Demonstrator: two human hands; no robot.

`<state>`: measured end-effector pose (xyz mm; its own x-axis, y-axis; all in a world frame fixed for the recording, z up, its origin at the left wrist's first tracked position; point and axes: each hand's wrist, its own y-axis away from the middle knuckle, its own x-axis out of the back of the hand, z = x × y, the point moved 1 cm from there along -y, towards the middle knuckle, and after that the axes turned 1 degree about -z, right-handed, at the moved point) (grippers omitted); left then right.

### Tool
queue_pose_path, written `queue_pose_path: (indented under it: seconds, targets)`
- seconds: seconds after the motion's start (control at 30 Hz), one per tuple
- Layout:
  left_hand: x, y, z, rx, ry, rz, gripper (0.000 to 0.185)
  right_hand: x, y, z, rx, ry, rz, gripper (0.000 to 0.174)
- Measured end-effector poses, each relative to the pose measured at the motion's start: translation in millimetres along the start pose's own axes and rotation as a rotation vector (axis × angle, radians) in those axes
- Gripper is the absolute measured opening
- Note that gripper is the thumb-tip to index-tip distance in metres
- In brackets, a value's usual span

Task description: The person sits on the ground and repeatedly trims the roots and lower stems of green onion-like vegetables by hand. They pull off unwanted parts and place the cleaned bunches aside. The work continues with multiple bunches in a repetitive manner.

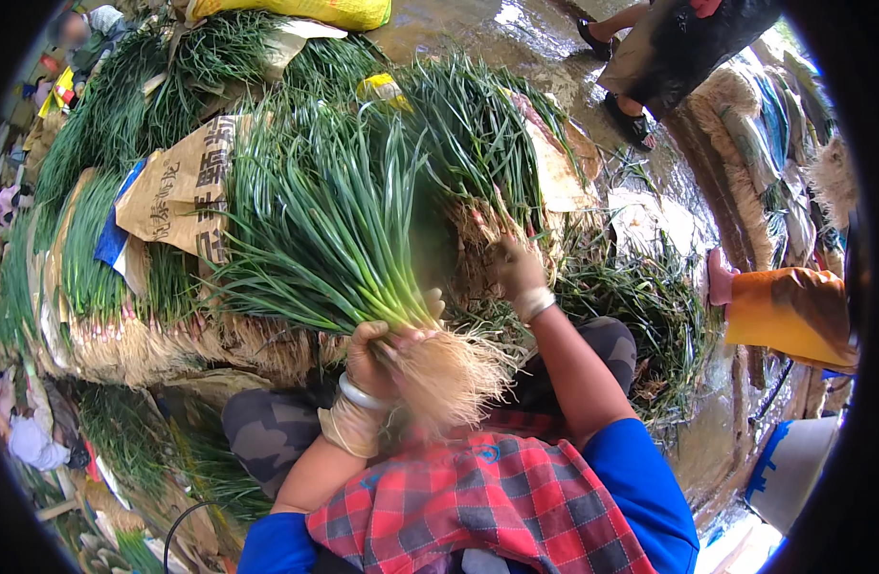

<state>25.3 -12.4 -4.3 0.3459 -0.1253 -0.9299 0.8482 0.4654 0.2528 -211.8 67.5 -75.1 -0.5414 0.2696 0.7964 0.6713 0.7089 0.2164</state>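
Note:
My left hand (369, 361), in a thin pale glove with a white bangle at the wrist, grips a thick bunch of green onions (382, 280) just above its roots. The bunch's pale, stringy roots (453, 380) hang over my lap, and its long leaves fan away to the upper left. My right hand (518, 271), also gloved and blurred, reaches to the root ends of a heap of green onions (468, 136) ahead on the right. Its fingers are among the pinkish stems and brown roots; whether they hold a stalk is unclear.
Rows of bundled onions (98, 265) lie to the left, partly under a brown printed sack (184, 186). Loose leaf scraps (633, 308) cover the ground by my right knee. Two people's legs, one in an orange apron (787, 312), stand at right near a white bucket (794, 470).

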Motion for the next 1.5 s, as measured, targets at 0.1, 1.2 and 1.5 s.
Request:
queue_pose_path:
  seconds: [0.1,1.2,1.5]
  targets:
    - [-1,-2,1,0.043,0.049,0.001,0.05,9,-32,19,-0.047,0.078,0.309,0.018]
    - [-22,10,14,0.055,-0.193,-0.046,0.07,16,24,-72,0.061,-0.758,-0.214,0.031]
    - [-32,14,28,-0.174,-0.198,-0.119,0.076,28,-3,-73,0.551,0.404,0.335,0.015]
